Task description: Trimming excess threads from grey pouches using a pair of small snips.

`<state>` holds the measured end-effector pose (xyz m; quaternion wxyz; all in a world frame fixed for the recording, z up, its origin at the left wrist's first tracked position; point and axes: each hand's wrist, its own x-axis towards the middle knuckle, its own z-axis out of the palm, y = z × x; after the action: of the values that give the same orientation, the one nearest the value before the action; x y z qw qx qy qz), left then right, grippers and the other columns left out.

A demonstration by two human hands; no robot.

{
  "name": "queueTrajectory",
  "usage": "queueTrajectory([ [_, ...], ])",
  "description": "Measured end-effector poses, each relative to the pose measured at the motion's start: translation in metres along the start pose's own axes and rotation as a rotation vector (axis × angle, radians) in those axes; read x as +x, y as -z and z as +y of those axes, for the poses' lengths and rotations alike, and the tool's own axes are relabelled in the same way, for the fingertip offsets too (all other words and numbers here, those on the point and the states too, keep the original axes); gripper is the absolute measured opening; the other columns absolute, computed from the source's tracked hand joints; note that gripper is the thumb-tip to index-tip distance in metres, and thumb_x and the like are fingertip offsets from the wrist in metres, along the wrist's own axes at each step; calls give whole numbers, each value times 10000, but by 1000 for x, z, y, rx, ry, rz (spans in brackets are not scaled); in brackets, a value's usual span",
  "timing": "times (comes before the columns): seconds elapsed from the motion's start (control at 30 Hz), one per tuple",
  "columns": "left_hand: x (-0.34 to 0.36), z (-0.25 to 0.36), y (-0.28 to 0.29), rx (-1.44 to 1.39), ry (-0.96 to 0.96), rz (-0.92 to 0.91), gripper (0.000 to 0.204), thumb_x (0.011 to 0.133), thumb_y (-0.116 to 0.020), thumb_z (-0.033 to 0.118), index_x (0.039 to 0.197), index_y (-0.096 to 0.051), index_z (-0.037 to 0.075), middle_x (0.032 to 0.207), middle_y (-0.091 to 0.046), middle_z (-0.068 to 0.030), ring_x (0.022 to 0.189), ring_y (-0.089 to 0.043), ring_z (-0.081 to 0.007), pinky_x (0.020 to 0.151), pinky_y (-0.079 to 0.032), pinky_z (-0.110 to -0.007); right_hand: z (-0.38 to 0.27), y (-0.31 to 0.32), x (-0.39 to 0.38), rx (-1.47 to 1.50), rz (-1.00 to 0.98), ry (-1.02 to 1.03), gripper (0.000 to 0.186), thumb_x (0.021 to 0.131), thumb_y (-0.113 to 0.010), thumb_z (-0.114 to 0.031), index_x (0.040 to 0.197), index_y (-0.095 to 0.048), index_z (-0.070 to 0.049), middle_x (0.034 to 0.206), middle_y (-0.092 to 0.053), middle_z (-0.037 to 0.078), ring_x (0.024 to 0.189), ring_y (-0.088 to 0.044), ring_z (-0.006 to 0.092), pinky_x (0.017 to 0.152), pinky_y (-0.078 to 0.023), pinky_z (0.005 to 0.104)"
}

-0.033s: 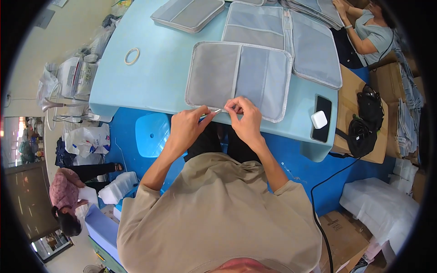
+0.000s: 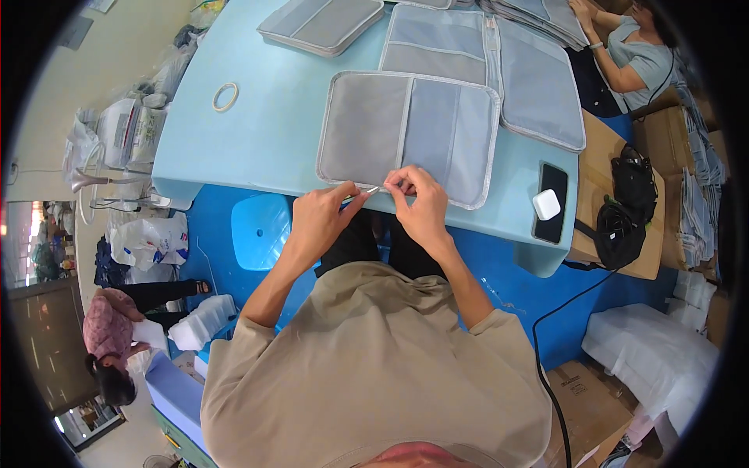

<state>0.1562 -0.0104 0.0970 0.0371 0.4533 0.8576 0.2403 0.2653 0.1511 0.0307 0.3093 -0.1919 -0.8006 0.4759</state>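
A flat grey rectangular pouch [image 2: 367, 129] lies at the table's near edge, one half grey cloth, the other bluish mesh, with pale piping. My left hand [image 2: 321, 221] is closed on a small slim tool [image 2: 374, 190] with a silvery tip, at the pouch's near edge; its exact kind I cannot make out. My right hand [image 2: 421, 204] rests over the same edge, thumb and fingers pinched together just beside the tip. Whatever sits in that pinch is hidden or too small to name.
More grey pouches [image 2: 542, 86] lie beyond and to the right, with a stack [image 2: 320, 27] at the back. A tape roll [image 2: 225, 97] sits left; a phone [image 2: 552, 222] under a white case [image 2: 546, 204] lies right. One co-worker [image 2: 636, 58] is far right, another person [image 2: 113, 327] left.
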Motion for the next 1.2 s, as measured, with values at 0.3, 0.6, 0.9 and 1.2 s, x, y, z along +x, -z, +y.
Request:
queueTrajectory([
  [0.3, -1, 2, -4, -21, 54, -5, 258, 959, -733, 342, 869, -698, 103, 601, -636, -125, 574, -651, -356, 499, -460, -435, 0, -2, -1, 30, 14, -5, 129, 871, -762, -60, 866, -633, -70, 820, -686, 25, 686, -626, 193, 636, -535, 334],
  [0.6, 0, 2, -8, 9, 76, -5, 278, 967, -722, 352, 854, -685, 101, 579, -617, -138, 570, -645, -372, 489, -455, -445, 4, -6, -2, 0, 13, 20, 122, 864, -742, -32, 857, -625, -64, 824, -686, 29, 694, -618, 204, 635, -522, 347],
  [0.9, -14, -27, -8, -332, 231, 48, 301, 982, -733, 303, 860, -678, 33, 526, -520, -88, 455, -421, -225, 482, -336, -361, -31, -6, -56, 224, 59, 83, 106, 898, -693, 58, 879, -614, -10, 863, -707, 50, 728, -621, 150, 622, -491, 267],
  [1.2, -35, -52, -14, -812, 483, 25, 334, 1035, -682, 274, 837, -605, 17, 582, -399, 86, 572, -270, -23, 512, -167, -286, -31, -32, -82, 181, -58, -70, 406, 882, -698, 45, 1281, -695, -30, 1528, -462, 188, 899, -686, 189, 691, -581, 286],
])
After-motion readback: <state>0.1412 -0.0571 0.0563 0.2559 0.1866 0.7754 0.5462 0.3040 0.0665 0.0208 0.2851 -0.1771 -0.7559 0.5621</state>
